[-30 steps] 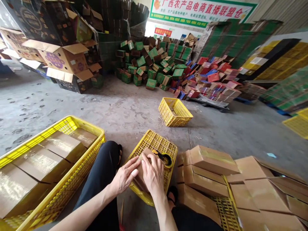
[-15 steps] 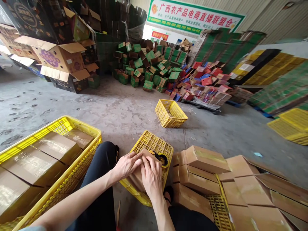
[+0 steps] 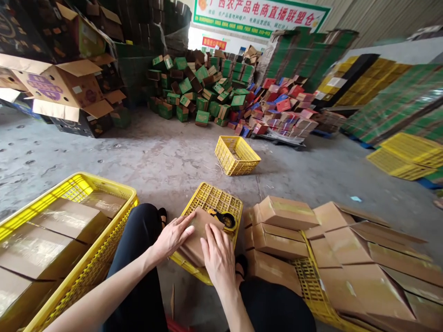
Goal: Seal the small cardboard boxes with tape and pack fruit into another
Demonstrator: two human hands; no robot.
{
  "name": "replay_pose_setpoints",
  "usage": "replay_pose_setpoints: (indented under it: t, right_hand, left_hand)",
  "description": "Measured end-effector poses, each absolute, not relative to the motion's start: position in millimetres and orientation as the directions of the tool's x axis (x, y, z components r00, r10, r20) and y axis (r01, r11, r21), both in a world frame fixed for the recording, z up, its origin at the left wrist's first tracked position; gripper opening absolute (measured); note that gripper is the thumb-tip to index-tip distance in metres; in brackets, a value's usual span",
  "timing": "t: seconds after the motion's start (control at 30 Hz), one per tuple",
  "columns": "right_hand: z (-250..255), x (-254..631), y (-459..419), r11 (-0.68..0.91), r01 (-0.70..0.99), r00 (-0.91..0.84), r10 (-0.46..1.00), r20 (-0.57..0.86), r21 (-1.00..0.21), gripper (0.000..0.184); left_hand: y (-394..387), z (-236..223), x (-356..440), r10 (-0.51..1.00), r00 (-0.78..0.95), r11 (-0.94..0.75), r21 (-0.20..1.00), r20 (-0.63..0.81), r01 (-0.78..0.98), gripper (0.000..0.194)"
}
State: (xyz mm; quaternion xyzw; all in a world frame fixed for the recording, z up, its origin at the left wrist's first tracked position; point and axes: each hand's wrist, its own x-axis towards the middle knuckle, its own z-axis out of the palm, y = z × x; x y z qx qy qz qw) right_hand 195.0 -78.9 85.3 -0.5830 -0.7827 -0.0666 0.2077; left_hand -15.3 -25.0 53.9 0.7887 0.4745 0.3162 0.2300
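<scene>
A brown cardboard box [image 3: 198, 233] rests on an upturned yellow plastic crate [image 3: 207, 197] between my knees. Along the box's left edge lies my left hand [image 3: 172, 237], its fingers stretched out and touching the cardboard. My right hand [image 3: 218, 253] lies flat over the box's right side, fingers extended. Neither hand wraps around anything. Just beyond the box, a black and yellow tape dispenser [image 3: 224, 218] sits on the crate. Part of the box is hidden beneath my right hand.
On my left stands a long yellow crate [image 3: 114, 184] holding several taped boxes. Stacked cardboard boxes [image 3: 282, 237] are at my right. A smaller yellow crate [image 3: 238, 161] sits on the floor ahead. Heaps of green boxes [image 3: 202, 117] and red boxes [image 3: 284, 105] lie farther back.
My hands, close together over the box earlier, have moved apart to its two sides, baring more of its top. The whole view has shifted slightly to the right.
</scene>
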Motion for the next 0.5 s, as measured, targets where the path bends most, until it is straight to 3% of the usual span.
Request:
replay_pose_setpoints:
  t: [0.2, 0.37, 0.5]
  right_hand:
    - [60.0, 222.0, -104.0, 0.246, 0.908, -0.094, 0.909, 0.406, -0.339, 0.059]
    - [35.9, 191.5, -111.0, 0.111, 0.813, 0.129, 0.923, 0.363, -0.572, 0.068]
    - [32.1, 174.5, -116.3, 0.077, 0.777, 0.209, 0.905, 0.371, -0.625, 0.066]
  left_hand:
    - [-25.3, 53.1, -13.8, 0.898, 0.358, -0.435, 0.639, 0.255, 0.635, 0.057]
    - [-31.9, 45.6, -9.1, 0.925, 0.309, -0.367, 0.723, 0.22, 0.585, 0.064]
    - [-36.8, 41.9, -7.3, 0.938, 0.277, -0.33, 0.773, 0.207, 0.541, 0.068]
